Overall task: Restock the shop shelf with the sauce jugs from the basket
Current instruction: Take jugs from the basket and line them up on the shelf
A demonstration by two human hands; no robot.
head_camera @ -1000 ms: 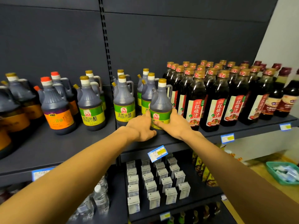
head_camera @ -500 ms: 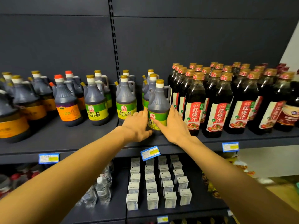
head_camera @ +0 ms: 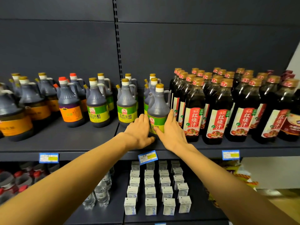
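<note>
A dark sauce jug [head_camera: 158, 108] with a gold cap and a green-yellow label stands upright at the front of the dark shelf [head_camera: 90, 143], ahead of a row of like jugs. My left hand [head_camera: 139, 132] wraps its lower left side, with the thumb at its base. My right hand [head_camera: 172, 132] cups its lower right side, with the thumb across the label. Two more green-label jugs [head_camera: 126, 106] [head_camera: 96, 108] stand to the left. The basket is out of view.
Tall dark bottles with red labels [head_camera: 215, 108] crowd the shelf right beside the jug. Orange-label jugs [head_camera: 69, 103] fill the left end. Price tags [head_camera: 147, 157] hang on the shelf edge. Below are small white cartons [head_camera: 151, 189] and water bottles [head_camera: 100, 190].
The view has swung left and up, so the green basket at the lower right is gone from sight. Both hands stay on the same jug, which still stands at the shelf front.
</note>
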